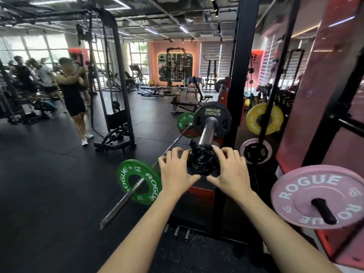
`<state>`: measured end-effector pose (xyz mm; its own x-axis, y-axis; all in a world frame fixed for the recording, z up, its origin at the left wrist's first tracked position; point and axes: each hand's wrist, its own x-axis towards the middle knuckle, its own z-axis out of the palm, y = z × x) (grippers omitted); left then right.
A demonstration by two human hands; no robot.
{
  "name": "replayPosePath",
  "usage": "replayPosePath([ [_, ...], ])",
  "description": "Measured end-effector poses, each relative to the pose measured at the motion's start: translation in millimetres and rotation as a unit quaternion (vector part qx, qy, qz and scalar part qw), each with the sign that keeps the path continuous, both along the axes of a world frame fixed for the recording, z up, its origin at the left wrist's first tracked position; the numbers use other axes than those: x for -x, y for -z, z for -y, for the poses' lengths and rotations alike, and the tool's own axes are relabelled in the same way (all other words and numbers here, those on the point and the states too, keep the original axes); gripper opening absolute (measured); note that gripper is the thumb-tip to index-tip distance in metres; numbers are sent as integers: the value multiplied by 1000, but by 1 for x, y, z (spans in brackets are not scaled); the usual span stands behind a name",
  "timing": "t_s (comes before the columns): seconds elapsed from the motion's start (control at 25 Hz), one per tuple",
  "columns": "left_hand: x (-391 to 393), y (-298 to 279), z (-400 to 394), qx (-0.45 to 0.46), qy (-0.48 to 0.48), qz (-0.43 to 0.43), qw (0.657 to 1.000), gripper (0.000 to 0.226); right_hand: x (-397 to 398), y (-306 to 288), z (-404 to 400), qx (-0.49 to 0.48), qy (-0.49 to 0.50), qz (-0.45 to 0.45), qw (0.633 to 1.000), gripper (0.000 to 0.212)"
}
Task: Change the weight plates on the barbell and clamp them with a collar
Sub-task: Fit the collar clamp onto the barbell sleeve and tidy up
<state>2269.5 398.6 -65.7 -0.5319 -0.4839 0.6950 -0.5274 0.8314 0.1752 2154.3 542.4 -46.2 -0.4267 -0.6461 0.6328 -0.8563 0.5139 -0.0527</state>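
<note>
Black plastic Rogue collar [202,160] sits at the outer end of the steel barbell sleeve [206,133], gripped by my left hand [175,172] and right hand [230,172]. Left short of the black Hammer Strength plate [212,115], I reckon it lets that plate slide. Dark rubber floor [59,184], busy gym.

Collar [202,161] on sleeve [207,133], before plate [212,117]
</note>
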Motion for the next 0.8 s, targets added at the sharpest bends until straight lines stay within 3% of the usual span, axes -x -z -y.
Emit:
replayPosePath([
  [0.48,18,8,46,-9,119,2,993,83,-11,9,27,5,125,7,992,95],
  [0.8,21,16,59,-24,182,-28,983,83,-13,18,32,38,107,31,993,94],
])
